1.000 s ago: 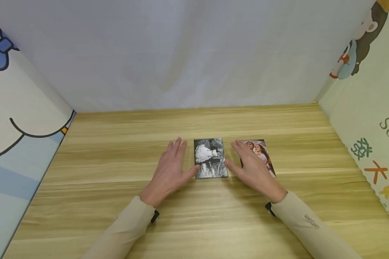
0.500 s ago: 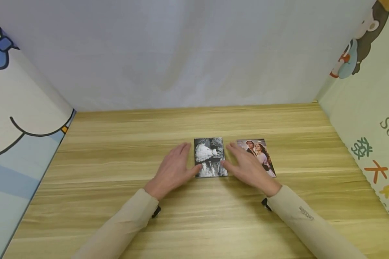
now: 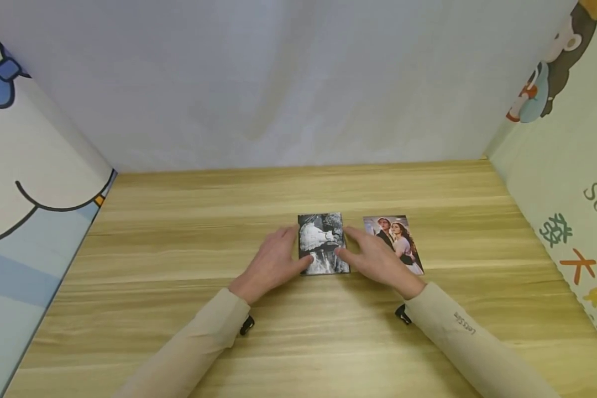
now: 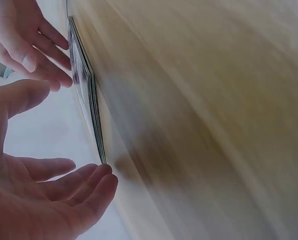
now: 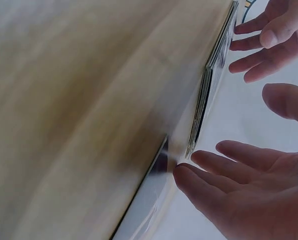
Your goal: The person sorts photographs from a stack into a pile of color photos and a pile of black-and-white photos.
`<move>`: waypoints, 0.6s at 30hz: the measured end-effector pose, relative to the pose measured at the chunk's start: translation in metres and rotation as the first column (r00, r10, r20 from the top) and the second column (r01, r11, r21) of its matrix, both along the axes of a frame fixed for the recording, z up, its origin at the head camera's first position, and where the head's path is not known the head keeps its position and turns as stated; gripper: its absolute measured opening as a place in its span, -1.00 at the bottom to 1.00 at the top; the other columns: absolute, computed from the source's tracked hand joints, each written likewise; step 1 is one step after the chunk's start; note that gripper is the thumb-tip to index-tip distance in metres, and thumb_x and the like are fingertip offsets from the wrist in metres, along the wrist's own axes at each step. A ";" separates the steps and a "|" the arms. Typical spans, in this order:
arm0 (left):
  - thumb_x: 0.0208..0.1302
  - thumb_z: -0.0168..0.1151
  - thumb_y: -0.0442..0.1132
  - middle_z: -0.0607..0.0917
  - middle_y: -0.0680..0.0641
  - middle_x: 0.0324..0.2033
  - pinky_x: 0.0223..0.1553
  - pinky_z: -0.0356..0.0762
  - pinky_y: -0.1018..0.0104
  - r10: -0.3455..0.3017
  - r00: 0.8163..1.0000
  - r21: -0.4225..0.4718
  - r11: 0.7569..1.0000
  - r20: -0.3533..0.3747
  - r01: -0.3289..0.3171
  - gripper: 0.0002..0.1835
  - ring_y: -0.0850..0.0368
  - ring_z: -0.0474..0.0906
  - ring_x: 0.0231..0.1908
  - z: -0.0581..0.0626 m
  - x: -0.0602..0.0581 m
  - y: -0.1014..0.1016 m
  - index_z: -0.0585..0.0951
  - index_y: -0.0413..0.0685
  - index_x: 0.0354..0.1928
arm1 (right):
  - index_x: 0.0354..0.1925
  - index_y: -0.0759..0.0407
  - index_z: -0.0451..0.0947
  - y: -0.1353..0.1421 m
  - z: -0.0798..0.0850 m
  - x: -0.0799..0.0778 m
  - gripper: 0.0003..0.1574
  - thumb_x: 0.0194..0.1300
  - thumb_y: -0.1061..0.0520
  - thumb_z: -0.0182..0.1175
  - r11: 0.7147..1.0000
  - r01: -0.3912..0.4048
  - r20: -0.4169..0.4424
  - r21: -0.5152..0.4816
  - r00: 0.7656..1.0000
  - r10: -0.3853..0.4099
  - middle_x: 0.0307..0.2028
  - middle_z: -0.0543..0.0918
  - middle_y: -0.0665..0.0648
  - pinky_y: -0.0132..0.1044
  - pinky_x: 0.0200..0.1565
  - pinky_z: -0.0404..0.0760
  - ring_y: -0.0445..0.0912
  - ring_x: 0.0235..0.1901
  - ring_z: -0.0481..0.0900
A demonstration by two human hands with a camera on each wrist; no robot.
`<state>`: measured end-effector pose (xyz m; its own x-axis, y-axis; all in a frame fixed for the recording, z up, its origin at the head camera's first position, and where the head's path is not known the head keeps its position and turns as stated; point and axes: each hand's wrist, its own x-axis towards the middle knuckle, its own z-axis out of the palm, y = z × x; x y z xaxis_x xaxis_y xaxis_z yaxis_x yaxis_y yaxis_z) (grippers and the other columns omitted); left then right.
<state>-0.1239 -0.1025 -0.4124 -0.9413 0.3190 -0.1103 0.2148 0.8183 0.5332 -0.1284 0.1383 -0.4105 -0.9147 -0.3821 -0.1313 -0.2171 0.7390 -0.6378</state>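
The stack of cards lay flat and picture side up on the table, between the left hand and the right hand; both hands were relaxed and grasped nothing, fingers gently bent along the stack's left and right sides, thumbs over its near part and apart from its top; whether any fingertip touched the sides, I could not tell.

The step in hand looked like closing on the stack from both sides; it called for light, even pressure, fingertips low against the wood, so that the thin layers would move as one; pressing harder from one side would probably skew them.

The layered edges looked slightly uneven from the right wrist; the single card lay just right of the stack with a strip of wood between, its near left corner hidden by the right hand, so the right fingers had the tighter room; wider wood stretched leftward, and the far wall stood well apart.
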 end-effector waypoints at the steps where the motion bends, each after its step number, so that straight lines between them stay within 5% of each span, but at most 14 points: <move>1: 0.37 0.37 0.05 0.40 -0.35 0.43 0.47 0.27 -0.09 0.000 1.000 0.001 1.000 0.005 0.000 -0.10 -0.27 0.33 0.42 0.000 0.000 0.000 0.24 -0.36 0.53 | 0.53 0.37 0.21 0.000 0.000 0.000 -0.10 0.50 -0.14 0.18 1.000 0.006 0.007 -0.004 1.000 -0.006 0.48 0.30 0.40 0.25 0.46 0.22 0.33 0.47 0.24; 18: 0.38 0.35 0.01 0.46 -0.31 0.40 0.52 0.19 -0.01 -0.001 1.000 -0.013 1.000 0.014 0.002 -0.17 -0.22 0.37 0.41 -0.002 -0.001 0.005 0.32 -0.35 0.49 | 0.49 0.39 0.27 -0.004 0.000 0.000 -0.19 0.53 -0.08 0.14 1.000 -0.016 -0.006 -0.008 1.000 0.016 0.42 0.42 0.38 0.22 0.41 0.35 0.31 0.40 0.36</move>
